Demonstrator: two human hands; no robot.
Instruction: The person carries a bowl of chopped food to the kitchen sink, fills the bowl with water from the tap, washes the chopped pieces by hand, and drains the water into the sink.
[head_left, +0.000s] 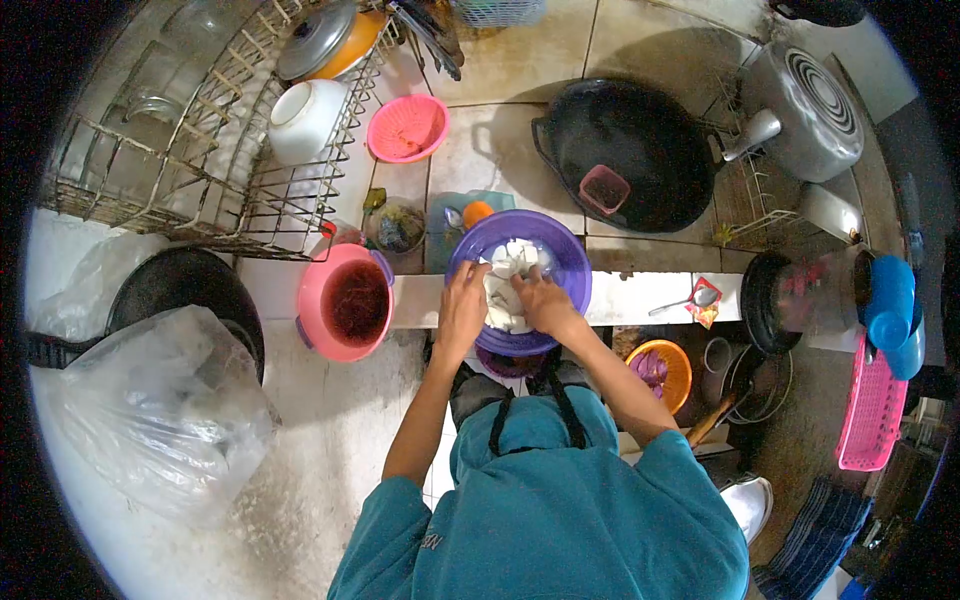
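A purple basin stands in front of me on the white ledge, with white chunks heaped in it. The chunks are cut pieces; I cannot tell the food for sure. Over the basin's left side, my left hand is closed with its fingertips at the white pieces. Opposite it, my right hand reaches in from the right, fingers bent onto a white chunk between the two hands. My fingers partly hide the pieces they touch.
A pink basin of dark red contents is on the left, near a clear plastic bag. Behind stand a wire dish rack, a pink basket and a black wok. A spoon and an orange basket are right.
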